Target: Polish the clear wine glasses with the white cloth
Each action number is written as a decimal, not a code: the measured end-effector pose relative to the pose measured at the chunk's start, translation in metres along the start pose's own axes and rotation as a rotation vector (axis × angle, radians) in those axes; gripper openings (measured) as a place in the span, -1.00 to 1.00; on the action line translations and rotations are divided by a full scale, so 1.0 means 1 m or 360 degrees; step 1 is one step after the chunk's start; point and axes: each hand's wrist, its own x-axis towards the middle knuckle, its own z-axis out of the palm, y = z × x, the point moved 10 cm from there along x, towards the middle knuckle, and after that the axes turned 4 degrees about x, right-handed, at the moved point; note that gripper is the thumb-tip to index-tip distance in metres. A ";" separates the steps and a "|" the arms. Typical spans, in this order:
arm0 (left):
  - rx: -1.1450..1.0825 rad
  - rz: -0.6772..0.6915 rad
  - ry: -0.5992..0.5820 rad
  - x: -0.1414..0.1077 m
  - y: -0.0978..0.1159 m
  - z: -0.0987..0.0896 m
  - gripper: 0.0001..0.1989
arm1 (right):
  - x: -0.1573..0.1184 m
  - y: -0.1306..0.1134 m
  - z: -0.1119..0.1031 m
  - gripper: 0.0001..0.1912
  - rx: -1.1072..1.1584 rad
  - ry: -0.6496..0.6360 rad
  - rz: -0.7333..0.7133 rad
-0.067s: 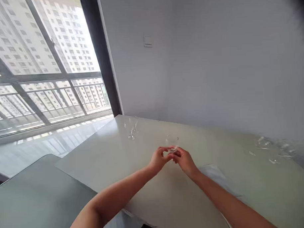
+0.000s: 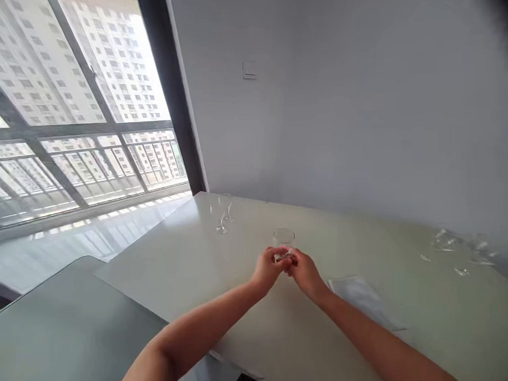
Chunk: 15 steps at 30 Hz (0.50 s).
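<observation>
Between my two hands, above the middle of the table, is a clear drinking glass (image 2: 284,235) with its round rim on the far side. My left hand (image 2: 269,269) is closed, thumb and fingers pinching the lower part of the glass. From the other side my right hand (image 2: 303,271) closes on the same lower part, its fingertips meeting those of my left. Some small clear shape shows between the fingers, but they hide most of it, and I cannot tell whether it is a stem or a separate piece.
Clear stemmed glasses (image 2: 222,222) stand at the table's far left corner. Other clear glass pieces (image 2: 445,240) lie at the right by the wall, with a small clear piece (image 2: 462,271) nearer. A thin transparent sheet (image 2: 361,298) lies under my right forearm. A grey surface (image 2: 75,330) adjoins the table's left.
The bowl of the glass has shifted slightly left and its rim shows more fully as an oval. Both hands keep their hold. The whole view has moved a little.
</observation>
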 end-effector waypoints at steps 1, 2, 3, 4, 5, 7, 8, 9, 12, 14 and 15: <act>-0.0047 -0.0008 0.0015 0.000 -0.003 -0.001 -0.72 | -0.002 -0.003 0.004 -0.55 -0.0039 -0.0015 -0.0017; -0.0086 -0.0023 0.0042 0.001 -0.008 -0.005 -0.73 | -0.004 -0.006 0.007 -0.54 -0.0081 -0.0027 -0.0028; -0.0123 -0.0042 0.0072 0.003 -0.012 -0.014 -0.72 | -0.006 -0.009 0.007 -0.52 -0.0135 -0.0043 -0.0036; -0.0143 -0.0070 0.0124 0.006 -0.017 -0.027 -0.70 | -0.008 -0.011 0.004 -0.52 -0.0188 -0.0054 -0.0035; -0.0149 -0.0107 0.0192 0.010 -0.024 -0.044 -0.68 | -0.010 -0.012 -0.002 -0.53 -0.0236 -0.0051 -0.0022; -0.0153 -0.0150 0.0352 0.017 -0.035 -0.087 -0.65 | -0.013 -0.009 -0.024 -0.59 -0.0289 -0.0003 0.0033; -0.0144 -0.0156 0.0413 0.020 -0.041 -0.108 -0.65 | -0.015 -0.005 -0.037 -0.61 -0.0286 0.0038 0.0073; -0.0131 -0.0164 0.0481 0.022 -0.047 -0.129 -0.64 | -0.018 0.000 -0.052 -0.63 -0.0270 0.0081 0.0114; -0.0081 -0.0204 0.0651 0.026 -0.067 -0.183 -0.61 | -0.027 0.017 -0.100 -0.67 -0.0195 0.0230 0.0211; -0.0053 -0.0223 0.0727 0.026 -0.079 -0.207 -0.58 | -0.034 0.029 -0.131 -0.67 -0.0176 0.0337 0.0254; -0.0040 -0.0228 0.0752 0.027 -0.084 -0.215 -0.56 | -0.038 0.036 -0.146 -0.66 -0.0176 0.0394 0.0276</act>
